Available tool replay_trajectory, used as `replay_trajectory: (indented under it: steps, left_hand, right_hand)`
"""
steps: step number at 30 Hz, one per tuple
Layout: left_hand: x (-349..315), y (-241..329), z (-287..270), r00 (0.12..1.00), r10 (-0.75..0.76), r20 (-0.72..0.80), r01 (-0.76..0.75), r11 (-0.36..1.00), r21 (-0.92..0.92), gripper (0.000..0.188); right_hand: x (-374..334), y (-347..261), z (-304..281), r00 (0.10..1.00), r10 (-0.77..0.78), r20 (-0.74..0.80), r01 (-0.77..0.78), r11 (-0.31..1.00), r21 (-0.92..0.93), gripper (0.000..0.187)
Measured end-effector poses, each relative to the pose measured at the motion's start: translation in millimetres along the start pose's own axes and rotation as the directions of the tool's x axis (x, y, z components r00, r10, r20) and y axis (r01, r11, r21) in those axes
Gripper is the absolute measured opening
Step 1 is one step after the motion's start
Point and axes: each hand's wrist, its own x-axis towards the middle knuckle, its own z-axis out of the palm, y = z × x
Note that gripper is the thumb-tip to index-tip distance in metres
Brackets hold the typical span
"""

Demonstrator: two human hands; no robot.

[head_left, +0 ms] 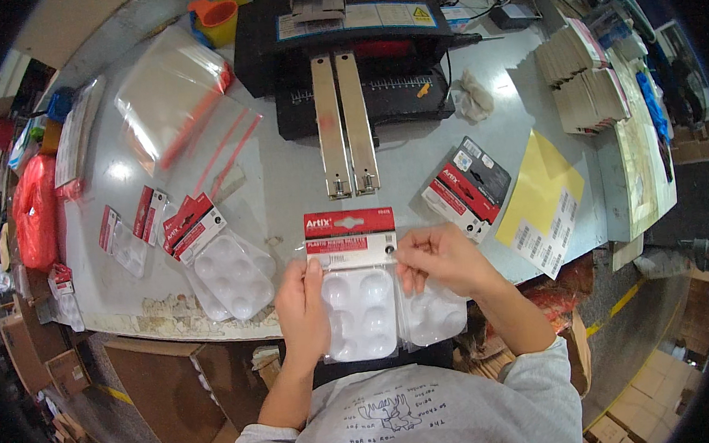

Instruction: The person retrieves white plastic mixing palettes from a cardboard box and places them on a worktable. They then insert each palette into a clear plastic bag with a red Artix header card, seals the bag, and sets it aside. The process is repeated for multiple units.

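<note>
The palette [361, 314], white with rounded wells, is at the middle of the table's [287, 177] near edge, its lower end reaching past that edge toward the person. A red-and-white header card [351, 239] tops it, and clear film shows around it.

The left hand [301, 304] is partly closed on the palette's left side, thumb up along the side just below the card; its other fingers are mostly hidden. The right hand [446, 263] is bent inward, thumb and forefinger close together at the card's lower right corner, the remaining fingers loosely curled. Whether it grips the card or the film cannot be told. Below the right hand, just beside the palette, a second palette [435, 318] also juts past the near edge.

Left of the left hand, toward the near left corner, a pile of packs [232, 270] overlaps, with two smaller-looking packs [124, 240] farther left. Beyond them, toward the far left corner, lie clear bags [164, 99] with red strips. A black machine [258, 45] stands at the far edge, two metal bars [331, 125] pointing from it toward the palette. Right of the right hand are loose cards [466, 189] and, nearer the right edge, a yellow sheet [535, 182] bearing white labels. Stacked cards [578, 86] stand toward the far right corner.
</note>
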Motion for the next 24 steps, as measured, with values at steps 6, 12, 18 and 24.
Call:
replay_trajectory:
  steps: [6,12,18,24]
  left_hand:
    - [36.7,-10.6,13.3,0.999,0.034,-0.039,-0.026,0.980,0.196,0.028]
    - [38.8,-8.9,14.2,1.000,-0.018,-0.006,0.019,0.979,0.204,0.028]
    - [66.1,-6.6,20.1,0.999,0.003,-0.043,0.004,0.986,0.167,0.028]
    - [68.3,-24.4,26.7,0.998,0.006,-0.068,0.006,0.984,0.180,0.029]
  right_hand:
    - [30.3,4.7,-4.7,0.984,0.004,-0.179,0.042,0.967,0.252,0.019]
    - [33.9,5.9,-4.5,0.985,-0.020,-0.174,0.059,0.973,0.223,0.019]
    - [53.9,-2.1,-12.7,0.955,-0.105,-0.278,0.158,0.972,0.175,0.017]
    - [58.8,3.8,-13.7,0.946,-0.171,-0.276,0.193,0.979,0.057,0.018]
